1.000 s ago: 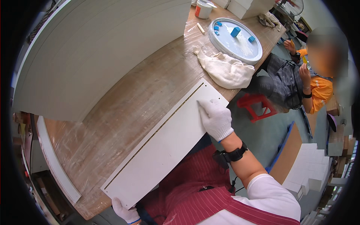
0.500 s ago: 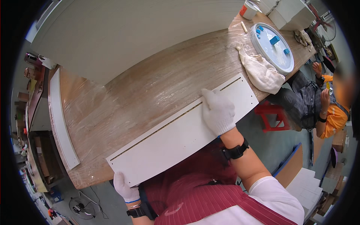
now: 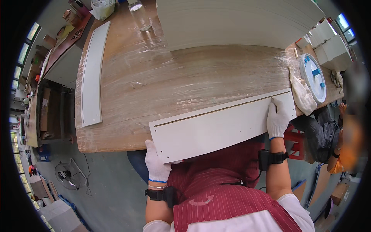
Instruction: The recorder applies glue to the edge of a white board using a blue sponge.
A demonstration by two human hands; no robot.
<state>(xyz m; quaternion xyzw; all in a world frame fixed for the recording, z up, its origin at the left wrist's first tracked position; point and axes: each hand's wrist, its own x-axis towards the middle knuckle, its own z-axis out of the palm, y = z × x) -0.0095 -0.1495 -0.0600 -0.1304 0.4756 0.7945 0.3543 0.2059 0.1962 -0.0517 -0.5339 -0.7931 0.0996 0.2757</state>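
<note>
A long white panel (image 3: 216, 127) lies aslant over the table's near edge, partly overhanging toward me. A narrow dark groove runs along its far long side, and small holes mark both ends. My left hand (image 3: 157, 164), in a white knit glove, is closed on the panel's near left corner, fingers partly hidden beneath it. On the panel's right end lies my gloved right hand (image 3: 277, 119). Its fingers are bent together, with a tip at the groove; whether a small thing is in them is hidden.
Plastic film covers the wooden table (image 3: 232, 73). A narrow white strip panel (image 3: 92, 77) lies left; a clear bottle (image 3: 140, 16) and a large white panel block (image 3: 239, 23) stand behind. Right are a cream cloth (image 3: 302, 94), a round lid (image 3: 312, 79) with blue pieces, and a seated person (image 3: 348, 139).
My view has swung left, so the table appears turned. My right hand is closer to the panel's right end. My left hand stays at the left corner.
</note>
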